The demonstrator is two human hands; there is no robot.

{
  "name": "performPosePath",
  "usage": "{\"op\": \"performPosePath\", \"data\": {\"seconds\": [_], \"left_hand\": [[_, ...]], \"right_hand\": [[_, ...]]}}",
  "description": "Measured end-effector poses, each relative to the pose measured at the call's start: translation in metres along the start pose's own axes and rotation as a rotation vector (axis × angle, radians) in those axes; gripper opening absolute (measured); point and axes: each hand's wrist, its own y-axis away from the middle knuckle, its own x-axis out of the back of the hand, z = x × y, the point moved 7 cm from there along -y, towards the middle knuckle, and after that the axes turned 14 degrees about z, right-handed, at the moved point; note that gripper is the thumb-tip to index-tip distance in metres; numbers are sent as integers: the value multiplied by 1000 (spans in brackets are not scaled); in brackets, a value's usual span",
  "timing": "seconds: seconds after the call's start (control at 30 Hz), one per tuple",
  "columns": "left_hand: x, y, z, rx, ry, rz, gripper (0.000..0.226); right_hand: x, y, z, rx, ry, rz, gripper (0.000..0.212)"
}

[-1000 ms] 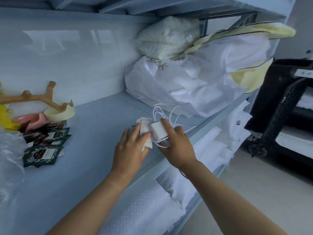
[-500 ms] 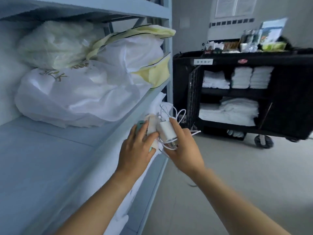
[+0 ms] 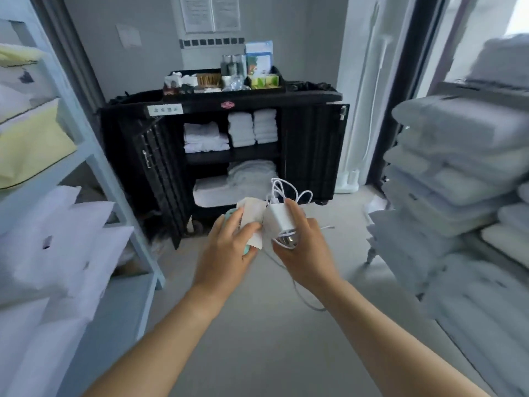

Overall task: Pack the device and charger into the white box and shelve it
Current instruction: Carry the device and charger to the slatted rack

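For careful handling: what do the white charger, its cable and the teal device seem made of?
The charger looks like hard, smooth plastic: flat faces, crisp edges. Its cable seems a flexible rubbery sheath; it loops freely. The teal device looks smooth, perhaps plastic; the left hand hides most of it.

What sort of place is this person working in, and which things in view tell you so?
Most likely a hotel housekeeping or linen storeroom. A black service cart holds folded white towels, with small guest supplies on top, and stacks of folded bedding stand at the right.
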Motion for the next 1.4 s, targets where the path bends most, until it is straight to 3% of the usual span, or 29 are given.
{"op": "performPosePath", "data": {"seconds": [0.33,0.9,1.13,1.4], "left_hand": [[-139,-84,148,-202,248,-79,45],[-330,-256,374,-440,600,-75,45],[-372,-297,468,-517,736,-57,46],[-381,-330,523,-544,882,-20,41]], "right_hand": [[149,-74,119,-159,183,282,74],[366,-248,251,-146,441,634,79],[447,-283,283,-186,504,782,79],[503,-314,283,-127,544,852,76]]}}
